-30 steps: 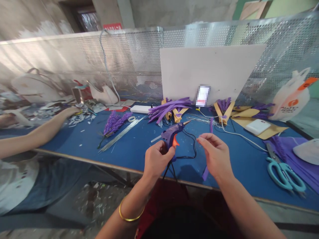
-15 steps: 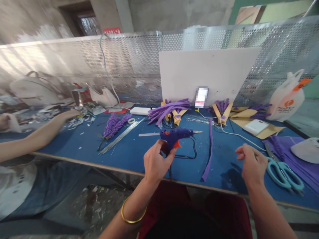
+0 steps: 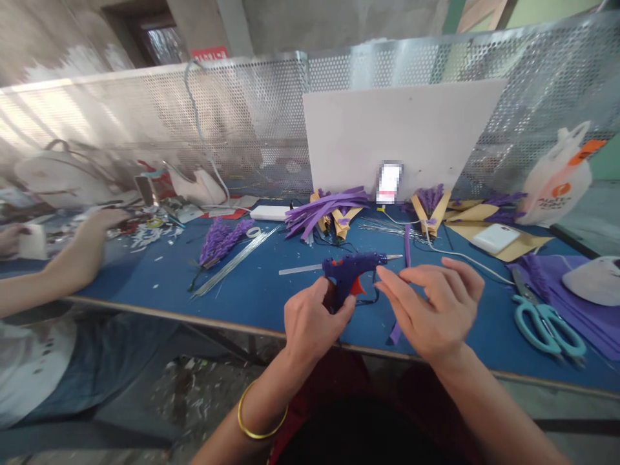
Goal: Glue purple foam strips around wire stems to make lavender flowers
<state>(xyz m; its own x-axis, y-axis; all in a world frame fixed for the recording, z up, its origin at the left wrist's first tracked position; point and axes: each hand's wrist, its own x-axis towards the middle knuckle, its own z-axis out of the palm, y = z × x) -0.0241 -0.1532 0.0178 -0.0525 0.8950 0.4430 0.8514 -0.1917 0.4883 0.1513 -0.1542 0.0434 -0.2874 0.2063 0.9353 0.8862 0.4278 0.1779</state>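
Observation:
My left hand (image 3: 317, 320) is wrapped round the handle of a dark blue glue gun (image 3: 356, 263) with an orange trigger. Its metal nozzle points right, and a translucent glue stick (image 3: 300, 269) juts from its back end. Just right of the gun is my right hand (image 3: 433, 307), fingers partly bent and apart, with nothing visible in them. Its fingertips come close to the front of the gun; I cannot tell whether they touch. Behind this hand lies a purple strip (image 3: 396, 332), partly covered by it.
Teal scissors (image 3: 549, 326) lie at the right beside purple sheets (image 3: 591, 316). Purple strips (image 3: 329, 210), wrapped lavender bunches (image 3: 430, 210), a loose bunch (image 3: 220, 242) and thin wires (image 3: 237, 265) are on the blue table. A phone (image 3: 389, 182) leans behind. Another person's arm (image 3: 72, 265) is at left.
My right hand has moved left from near the scissors to the glue gun, and its fingers have spread. The gun has shifted slightly right in my left hand.

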